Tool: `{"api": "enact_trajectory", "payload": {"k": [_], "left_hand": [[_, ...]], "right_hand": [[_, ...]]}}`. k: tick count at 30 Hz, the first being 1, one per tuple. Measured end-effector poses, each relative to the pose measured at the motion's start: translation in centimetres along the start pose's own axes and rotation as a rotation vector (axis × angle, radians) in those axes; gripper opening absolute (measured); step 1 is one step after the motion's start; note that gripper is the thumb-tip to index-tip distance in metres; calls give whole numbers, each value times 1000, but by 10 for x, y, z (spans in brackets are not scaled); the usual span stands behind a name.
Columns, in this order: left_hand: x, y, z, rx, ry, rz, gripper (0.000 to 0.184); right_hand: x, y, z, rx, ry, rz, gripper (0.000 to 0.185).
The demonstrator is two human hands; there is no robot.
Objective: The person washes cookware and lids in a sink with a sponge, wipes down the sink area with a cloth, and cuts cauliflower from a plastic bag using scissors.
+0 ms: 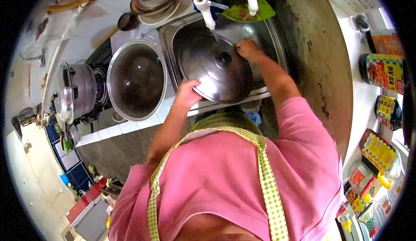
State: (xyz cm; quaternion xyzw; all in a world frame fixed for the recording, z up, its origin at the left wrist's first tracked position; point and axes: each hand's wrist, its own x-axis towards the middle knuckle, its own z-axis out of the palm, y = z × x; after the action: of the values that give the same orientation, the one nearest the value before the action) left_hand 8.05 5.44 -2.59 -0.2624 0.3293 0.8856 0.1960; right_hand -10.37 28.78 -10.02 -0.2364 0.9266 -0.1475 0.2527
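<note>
Steel lid (206,76) over the sink (167,52), below a tap (206,12): a wet rim could slip.
The left hand (187,94) is closed on the near-left rim, thumb on top; the right hand (248,50) has bent fingers at the far-right edge, but whether it grips the rim or something small cannot be told. If water loosens the hold, the lid may drop against the sink or knock the big pot (136,80) on the left; water hitting its dome could splash the worktop (320,72).

Head camera (wide, round view) faces down toward lid (207,69), near.
</note>
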Motion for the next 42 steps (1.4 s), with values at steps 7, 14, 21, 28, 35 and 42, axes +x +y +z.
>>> {"api": "enact_trajectory", "payload": {"k": [7, 14, 21, 28, 35, 42], "left_hand": [[-16, 24, 41, 143, -73, 41, 40], [12, 19, 26, 126, -88, -46, 52], [11, 26, 14, 182, 60, 15, 48], [-12, 10, 19, 259, 40, 39, 48], [-11, 13, 13, 517, -11, -9, 62], [12, 22, 10, 270, -24, 117, 57]], "right_hand": [[65, -41, 12, 340, 311, 170, 28], [25, -156, -29, 405, 517, -365, 15], [-35, -185, -12, 637, 601, -536, 15], [64, -113, -21, 796, 630, 90, 25], [86, -97, 8, 524, 772, 84, 25], [-46, -185, 7, 680, 817, -360, 13]]}}
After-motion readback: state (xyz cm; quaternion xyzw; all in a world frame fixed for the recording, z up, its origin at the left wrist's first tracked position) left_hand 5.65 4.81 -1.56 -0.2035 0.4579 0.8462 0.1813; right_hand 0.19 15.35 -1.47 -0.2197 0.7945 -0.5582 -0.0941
